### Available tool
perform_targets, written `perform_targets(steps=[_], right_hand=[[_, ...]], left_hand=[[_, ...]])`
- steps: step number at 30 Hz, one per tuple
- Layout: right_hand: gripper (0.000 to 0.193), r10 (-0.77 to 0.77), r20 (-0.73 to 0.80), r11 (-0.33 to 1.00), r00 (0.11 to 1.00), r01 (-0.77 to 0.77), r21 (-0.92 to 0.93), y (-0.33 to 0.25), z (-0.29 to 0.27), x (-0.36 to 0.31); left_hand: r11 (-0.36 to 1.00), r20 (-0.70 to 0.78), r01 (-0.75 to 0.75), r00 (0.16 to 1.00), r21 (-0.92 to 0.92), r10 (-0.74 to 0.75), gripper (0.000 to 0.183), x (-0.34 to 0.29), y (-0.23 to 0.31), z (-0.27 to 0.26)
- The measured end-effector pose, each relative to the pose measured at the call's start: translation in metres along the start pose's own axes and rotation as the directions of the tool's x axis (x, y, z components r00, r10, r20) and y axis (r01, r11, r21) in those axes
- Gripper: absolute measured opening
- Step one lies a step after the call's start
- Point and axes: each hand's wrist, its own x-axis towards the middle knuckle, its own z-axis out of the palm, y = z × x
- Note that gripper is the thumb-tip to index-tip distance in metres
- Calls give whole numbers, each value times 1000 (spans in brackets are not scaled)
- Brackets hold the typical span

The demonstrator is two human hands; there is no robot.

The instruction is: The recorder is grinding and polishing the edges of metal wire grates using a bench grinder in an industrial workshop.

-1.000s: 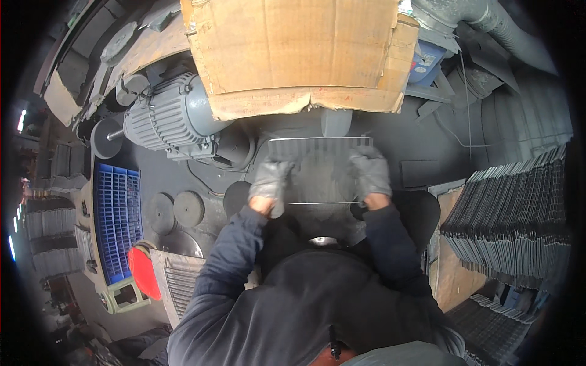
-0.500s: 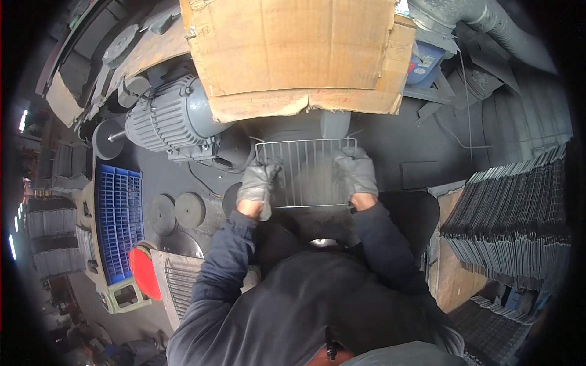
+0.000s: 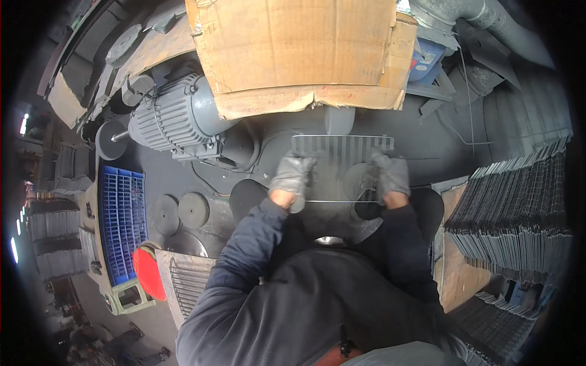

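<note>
A rectangular wire rack (image 3: pixel 337 146) with thin parallel bars is held out in front of my body, below the hanging cardboard. My left hand (image 3: pixel 293 179), in a grey work glove, grips its left side. Gloved the same way, my right hand (image 3: pixel 391 175) is closed on the right side. Motion smears the inner bars, while the far and near edge wires show more sharply. Through the rack I see part of a greyish round shape and a dark opening. My fingertips are partly hidden by the gloves' backs.
A cardboard sheet (image 3: pixel 299 55) hangs ahead, above the rack. To the left are a grey motor (image 3: pixel 174 119), round discs (image 3: pixel 193 210), a blue plastic grid (image 3: pixel 124 222) and a red round-topped stool (image 3: pixel 148 273). Stacked wire racks (image 3: pixel 513 213) stand on the right.
Both hands have carried the rack to the right, and its inner bars look more blurred. Both gloves keep hold of its sides.
</note>
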Motion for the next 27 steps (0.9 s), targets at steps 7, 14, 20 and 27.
perform_targets(steps=[7, 14, 20, 27], right_hand=[[19, 82, 183, 992, 980, -98, 79, 20, 65, -1], [20, 1, -105, 1000, 994, -4, -28, -14, -24, -7], [25, 70, -3, 997, 998, -70, -37, 1, 13, 6], [32, 258, 257, 959, 931, -213, -189, 5, 64, 18]], left_hand=[[978, -160, 90, 985, 190, -59, 31, -29, 23, -66], [984, 71, 79, 995, -157, -68, 22, 7, 4, 37], [807, 120, -379, 923, 453, 366, 24, 7, -14, -22], [965, 91, 4, 995, 262, -29, 35, -49, -1, -93]])
